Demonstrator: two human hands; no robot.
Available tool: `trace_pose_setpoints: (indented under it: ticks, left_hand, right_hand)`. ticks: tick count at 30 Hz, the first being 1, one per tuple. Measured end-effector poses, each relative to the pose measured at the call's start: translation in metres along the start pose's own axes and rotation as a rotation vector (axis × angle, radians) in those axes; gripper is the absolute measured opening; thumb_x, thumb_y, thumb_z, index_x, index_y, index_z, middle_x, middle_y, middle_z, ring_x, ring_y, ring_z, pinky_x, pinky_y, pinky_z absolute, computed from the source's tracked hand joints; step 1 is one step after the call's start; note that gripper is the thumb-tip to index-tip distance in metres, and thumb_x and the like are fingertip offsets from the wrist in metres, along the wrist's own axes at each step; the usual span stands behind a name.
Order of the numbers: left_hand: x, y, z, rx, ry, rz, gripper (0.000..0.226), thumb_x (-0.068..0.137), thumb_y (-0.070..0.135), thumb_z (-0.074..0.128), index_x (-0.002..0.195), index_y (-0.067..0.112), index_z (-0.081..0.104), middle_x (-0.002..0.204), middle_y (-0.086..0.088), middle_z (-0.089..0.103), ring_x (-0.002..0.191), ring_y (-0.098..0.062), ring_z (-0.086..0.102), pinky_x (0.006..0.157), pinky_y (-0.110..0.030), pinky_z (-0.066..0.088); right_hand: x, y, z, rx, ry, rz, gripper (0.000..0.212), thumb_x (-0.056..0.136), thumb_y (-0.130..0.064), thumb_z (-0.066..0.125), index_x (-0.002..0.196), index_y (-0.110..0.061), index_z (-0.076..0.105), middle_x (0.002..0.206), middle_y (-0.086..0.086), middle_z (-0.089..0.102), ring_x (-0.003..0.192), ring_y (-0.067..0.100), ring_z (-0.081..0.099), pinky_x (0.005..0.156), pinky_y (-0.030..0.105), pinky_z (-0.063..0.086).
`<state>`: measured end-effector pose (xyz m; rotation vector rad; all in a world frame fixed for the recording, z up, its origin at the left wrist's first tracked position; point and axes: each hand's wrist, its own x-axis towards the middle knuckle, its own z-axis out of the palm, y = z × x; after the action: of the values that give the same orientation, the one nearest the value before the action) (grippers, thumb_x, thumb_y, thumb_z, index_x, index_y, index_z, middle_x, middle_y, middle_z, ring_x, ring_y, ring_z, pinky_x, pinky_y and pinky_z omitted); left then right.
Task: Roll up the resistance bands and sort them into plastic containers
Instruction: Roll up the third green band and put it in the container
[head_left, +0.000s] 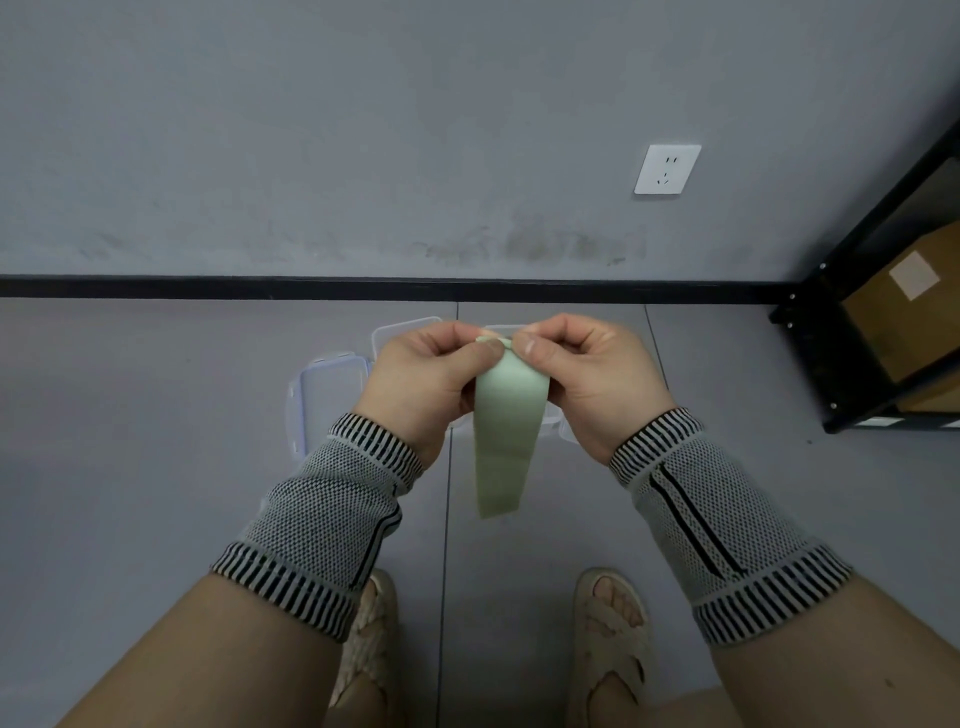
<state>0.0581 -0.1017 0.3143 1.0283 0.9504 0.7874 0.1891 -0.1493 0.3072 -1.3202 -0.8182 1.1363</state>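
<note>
Resistance band (511, 415), pale green, hangs in the air above the clear plastic containers (324, 387) on the floor, because your left hand (423, 382) and right hand (592, 379) both pinch its top edge to start the roll

No text, brand or number is readable; the pale label (913, 275) on the cardboard box (904, 322) appears blank.

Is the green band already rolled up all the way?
No: both the left hand and right hand pinch only the top end of the green band, and most of it hangs flat below.
</note>
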Motion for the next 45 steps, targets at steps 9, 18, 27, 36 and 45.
trace_pose_setpoints:
  ticks: [9,18,27,36,45]
  left_hand:
    - [-0.0011,0.0007,-0.0015,-0.064,-0.052,-0.016,0.018,0.085,-0.01,0.053,0.081,0.004,0.064,0.068,-0.006,0.068,0.064,-0.016,0.064,0.064,-0.027,0.056]
    - [-0.0005,-0.0001,0.0033,-0.076,-0.015,-0.001,0.005,0.077,0.003,0.067,0.079,0.005,0.064,0.072,-0.005,0.07,0.07,-0.018,0.066,0.072,-0.031,0.055]
    - [0.0009,0.0005,-0.0029,0.055,0.024,0.089,0.013,0.082,-0.004,0.063,0.08,0.008,0.064,0.063,0.0,0.067,0.065,-0.015,0.065,0.068,-0.029,0.055]
    - [0.0003,0.0018,-0.0048,0.035,0.031,0.104,0.018,0.081,-0.009,0.061,0.083,0.009,0.065,0.076,-0.005,0.07,0.073,-0.017,0.067,0.07,-0.026,0.055]
    - [0.0,0.0051,-0.0023,0.038,0.033,0.003,0.011,0.081,-0.003,0.065,0.086,0.007,0.064,0.071,-0.002,0.071,0.069,-0.013,0.068,0.073,-0.029,0.056]
  right_hand:
    - [0.0009,-0.0042,-0.0009,0.133,-0.047,0.099,0.02,0.082,0.011,0.059,0.073,-0.007,0.061,0.087,0.02,0.065,0.081,0.029,0.061,0.085,0.043,0.052]
    - [-0.0003,-0.0006,0.0034,-0.043,0.072,-0.054,0.022,0.078,0.002,0.069,0.069,-0.017,0.065,0.086,0.024,0.065,0.079,0.029,0.06,0.082,0.051,0.053]
    - [-0.0011,-0.0003,0.0003,-0.029,0.01,-0.019,0.009,0.081,-0.007,0.071,0.088,-0.012,0.069,0.084,0.012,0.071,0.08,0.025,0.07,0.081,0.042,0.057]
    - [-0.0009,-0.0004,-0.0009,-0.062,0.027,-0.068,0.009,0.081,-0.004,0.07,0.078,-0.013,0.069,0.085,0.013,0.073,0.08,0.027,0.07,0.077,0.042,0.058]
    - [0.0,-0.0004,-0.0012,-0.085,0.062,-0.125,0.02,0.081,0.001,0.069,0.076,-0.018,0.068,0.074,0.005,0.066,0.075,0.022,0.064,0.081,0.047,0.056]
